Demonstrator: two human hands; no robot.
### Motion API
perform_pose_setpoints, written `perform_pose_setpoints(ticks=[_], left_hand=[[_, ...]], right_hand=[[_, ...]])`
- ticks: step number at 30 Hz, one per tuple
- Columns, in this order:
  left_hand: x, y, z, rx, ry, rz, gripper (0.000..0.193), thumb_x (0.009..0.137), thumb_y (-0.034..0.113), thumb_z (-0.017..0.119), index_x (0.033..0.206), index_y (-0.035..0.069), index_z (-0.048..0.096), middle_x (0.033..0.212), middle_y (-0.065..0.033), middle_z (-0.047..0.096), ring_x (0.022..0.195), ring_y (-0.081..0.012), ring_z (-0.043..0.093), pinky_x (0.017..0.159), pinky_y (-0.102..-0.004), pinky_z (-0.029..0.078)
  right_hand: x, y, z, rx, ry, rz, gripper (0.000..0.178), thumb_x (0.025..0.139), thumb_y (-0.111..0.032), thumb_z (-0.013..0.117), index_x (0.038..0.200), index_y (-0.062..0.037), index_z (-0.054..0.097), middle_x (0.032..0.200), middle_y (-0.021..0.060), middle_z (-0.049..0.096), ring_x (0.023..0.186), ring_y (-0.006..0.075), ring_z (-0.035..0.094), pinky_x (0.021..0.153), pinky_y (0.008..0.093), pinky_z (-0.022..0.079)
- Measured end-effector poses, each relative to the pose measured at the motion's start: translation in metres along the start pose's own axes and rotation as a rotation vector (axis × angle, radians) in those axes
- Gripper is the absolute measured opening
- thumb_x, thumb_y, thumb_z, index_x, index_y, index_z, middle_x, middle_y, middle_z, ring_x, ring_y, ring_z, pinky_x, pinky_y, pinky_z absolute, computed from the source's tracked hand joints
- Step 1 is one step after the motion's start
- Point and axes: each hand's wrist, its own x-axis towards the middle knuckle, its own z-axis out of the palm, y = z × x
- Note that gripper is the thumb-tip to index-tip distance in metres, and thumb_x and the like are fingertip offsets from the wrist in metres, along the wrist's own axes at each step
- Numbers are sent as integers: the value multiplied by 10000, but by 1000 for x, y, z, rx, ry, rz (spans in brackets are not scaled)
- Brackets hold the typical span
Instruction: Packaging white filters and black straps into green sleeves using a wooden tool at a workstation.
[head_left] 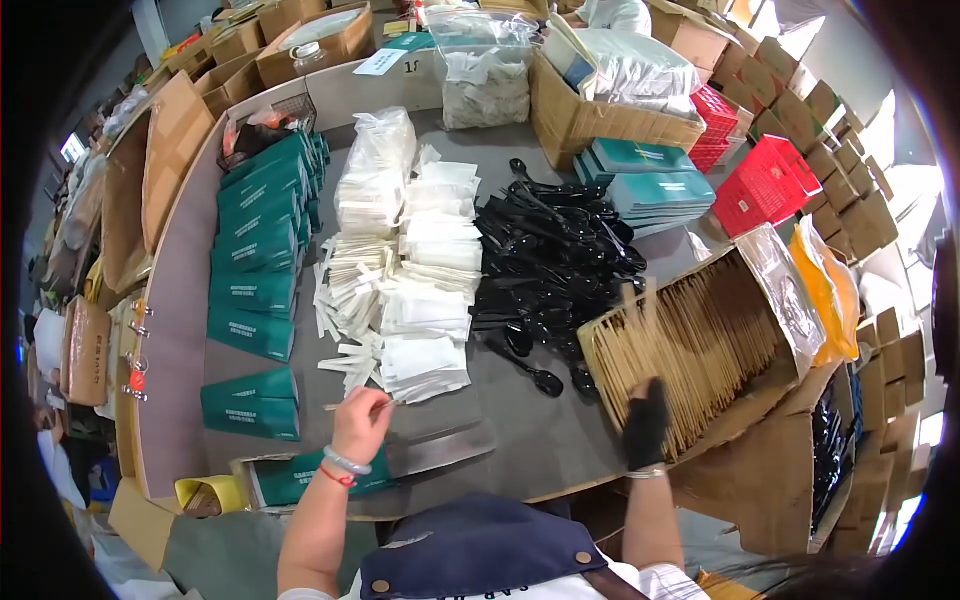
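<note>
My left hand has its fingertips pinched together, with a thin pale sliver by them too small to name. Below its wrist lies a green printed pouch, next to a shiny grey strip. In a dark fingerless-looking glove, my right hand is at the near left side of a carton packed with wooden chopsticks. Blurred chopsticks rise from its fingers. Left of centre are stacked white napkin packets and small white paper strips.
Black plastic spoons are heaped mid-table. Overlapping green pouches line the left; more green packs lie back right. A bag of white packets, an open carton and red baskets stand beyond.
</note>
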Motion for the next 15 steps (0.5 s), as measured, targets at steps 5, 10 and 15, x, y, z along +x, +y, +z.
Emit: perform_pose_setpoints(ticks=[5,10,15], left_hand=[[23,-10,29,106,128,104,150,734,-18,692,859,16,616,957,-138,591,900,-310,609,787,-375,503],[46,-32,56,192,122,190,314,689,-2,724,978,38,608,1030,-148,557,1021,-353,521,894,-420,437],[44,-29,43,306,99,91,349,655,12,755,969,41,603,975,-130,566,937,-330,541,834,-411,448]], right_hand=[[-15,-83,54,166,-228,-121,296,928,-249,565,1070,11,570,1055,237,605,1018,402,585,839,454,462],[-7,-80,76,-87,-193,-227,464,759,-296,754,1080,-6,585,1037,204,610,959,386,595,801,444,482],[-14,-78,84,-116,-186,-290,377,729,-262,775,992,-40,622,943,173,590,890,360,596,764,432,485]])
